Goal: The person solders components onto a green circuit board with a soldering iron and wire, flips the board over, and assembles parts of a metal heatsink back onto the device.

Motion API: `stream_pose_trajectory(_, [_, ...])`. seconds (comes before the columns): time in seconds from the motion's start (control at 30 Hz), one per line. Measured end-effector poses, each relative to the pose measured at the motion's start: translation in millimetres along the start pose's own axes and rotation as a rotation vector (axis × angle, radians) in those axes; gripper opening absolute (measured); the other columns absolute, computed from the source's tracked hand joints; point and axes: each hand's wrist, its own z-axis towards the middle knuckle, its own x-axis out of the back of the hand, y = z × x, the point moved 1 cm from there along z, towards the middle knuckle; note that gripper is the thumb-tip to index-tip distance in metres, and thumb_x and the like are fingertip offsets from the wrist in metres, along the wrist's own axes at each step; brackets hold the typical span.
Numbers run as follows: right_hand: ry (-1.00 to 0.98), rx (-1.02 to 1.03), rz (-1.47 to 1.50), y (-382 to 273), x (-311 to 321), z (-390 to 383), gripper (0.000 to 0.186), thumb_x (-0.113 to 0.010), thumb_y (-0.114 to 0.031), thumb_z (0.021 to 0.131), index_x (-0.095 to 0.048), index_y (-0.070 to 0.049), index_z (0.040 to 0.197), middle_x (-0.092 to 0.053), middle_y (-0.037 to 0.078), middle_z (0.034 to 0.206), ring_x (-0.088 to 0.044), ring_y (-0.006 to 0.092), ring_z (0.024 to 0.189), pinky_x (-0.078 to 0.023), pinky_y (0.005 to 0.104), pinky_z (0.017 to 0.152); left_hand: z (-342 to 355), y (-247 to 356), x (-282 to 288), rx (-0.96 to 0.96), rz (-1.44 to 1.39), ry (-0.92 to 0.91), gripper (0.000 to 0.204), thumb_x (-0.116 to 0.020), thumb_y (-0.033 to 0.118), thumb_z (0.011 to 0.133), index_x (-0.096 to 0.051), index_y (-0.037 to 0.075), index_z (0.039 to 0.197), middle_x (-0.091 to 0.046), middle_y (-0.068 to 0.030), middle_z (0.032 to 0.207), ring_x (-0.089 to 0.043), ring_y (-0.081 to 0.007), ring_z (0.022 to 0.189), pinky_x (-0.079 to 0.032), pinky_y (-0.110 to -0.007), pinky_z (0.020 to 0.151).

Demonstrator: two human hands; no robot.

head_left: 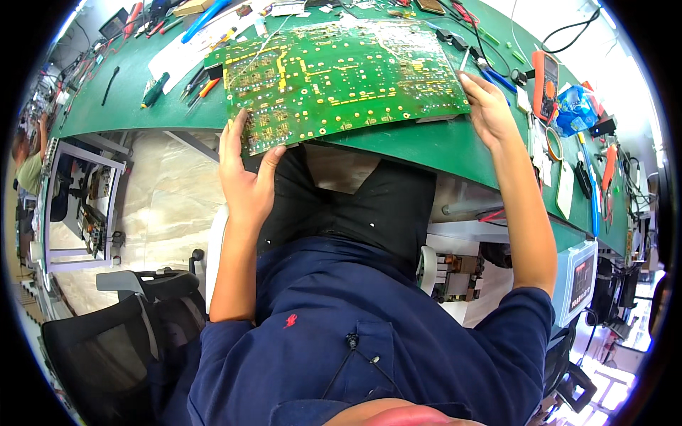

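Observation:
A large green circuit board [344, 82] with rows of gold solder pads is tilted over the near edge of the workbench. My left hand [245, 177] grips its near left corner, thumb at the near edge and fingers along the left side. On the opposite side, my right hand [490, 110] is closed on the board's right edge. A slim pointed metal piece [465, 58] shows just beyond the right fingertips; whether that hand touches it is unclear. A thin pale wire [266, 46] runs across the board's far left part. The board's underside is hidden.
The green bench [135, 117] carries a green-handled screwdriver [155, 91] and an orange-tipped tool [208, 88] at left. At right are a red multimeter [545, 85], a blue packet [575, 110] and a tape roll [553, 144]. A black chair [106, 348] stands behind left; another person [30, 160] is far left.

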Motion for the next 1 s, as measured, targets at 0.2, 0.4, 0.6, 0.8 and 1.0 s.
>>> stream_pose_trajectory(0.2, [0.01,0.037,-0.005,-4.5,-0.2,-1.1,0.052,-0.071,-0.024,0.099,-0.057,0.012,0.134,-0.068,0.014,0.125,-0.062,0.0187,0.116,-0.046,0.0324,0.104,-9.6,-8.1,-6.4,0.061,-0.117,0.03,0.079,-0.082,0.014,0.085,-0.043,-0.004,0.151,-0.051,-0.0226,0.147,-0.051,-0.0353,0.135,-0.038,-0.043,0.114])
stream_pose_trajectory(0.4, [-0.061,-0.007,-0.017,-4.5,12.9,-2.9,0.046,-0.065,-0.029,0.104,-0.062,0.009,0.129,-0.069,0.012,0.122,-0.062,0.0175,0.112,-0.045,0.032,0.101,-11.1,-6.4,-4.1,0.09,-0.223,0.001,0.086,-0.082,0.013,0.083,-0.037,-0.002,0.155,-0.047,-0.0226,0.152,-0.048,-0.0346,0.139,-0.037,-0.042,0.117])
stream_pose_trajectory(0.6, [0.043,-0.087,-0.065,-4.0,22.2,-2.0,0.05,-0.063,-0.037,0.104,-0.062,0.008,0.127,-0.07,0.013,0.12,-0.067,0.0168,0.106,-0.054,0.0309,0.093,-1.7,6.1,-2.4,0.08,-0.263,-0.037,0.087,-0.082,0.01,0.082,-0.037,0.0,0.155,-0.046,-0.0204,0.154,-0.047,-0.0335,0.142,-0.035,-0.042,0.118])
stream_pose_trajectory(0.8, [0.084,-0.152,-0.16,-5.7,21.3,-0.7,0.053,-0.062,-0.043,0.105,-0.063,0.006,0.126,-0.072,0.011,0.115,-0.071,0.0143,0.096,-0.057,0.029,0.083,13.7,14.3,1.1,0.067,-0.314,-0.067,0.087,-0.082,0.011,0.081,-0.038,0.001,0.155,-0.048,-0.0206,0.153,-0.046,-0.0333,0.143,-0.034,-0.043,0.119])
stream_pose_trajectory(1.0, [0.098,-0.104,-0.227,5.2,15.2,-3.0,0.065,-0.064,-0.045,0.103,-0.058,0.014,0.13,-0.07,0.013,0.117,-0.067,0.0171,0.099,-0.053,0.031,0.088,52.8,-4.8,0.7,0.087,-0.405,-0.137,0.086,-0.084,0.008,0.08,-0.041,0.001,0.153,-0.054,-0.0181,0.148,-0.049,-0.0263,0.139,-0.036,-0.039,0.118])
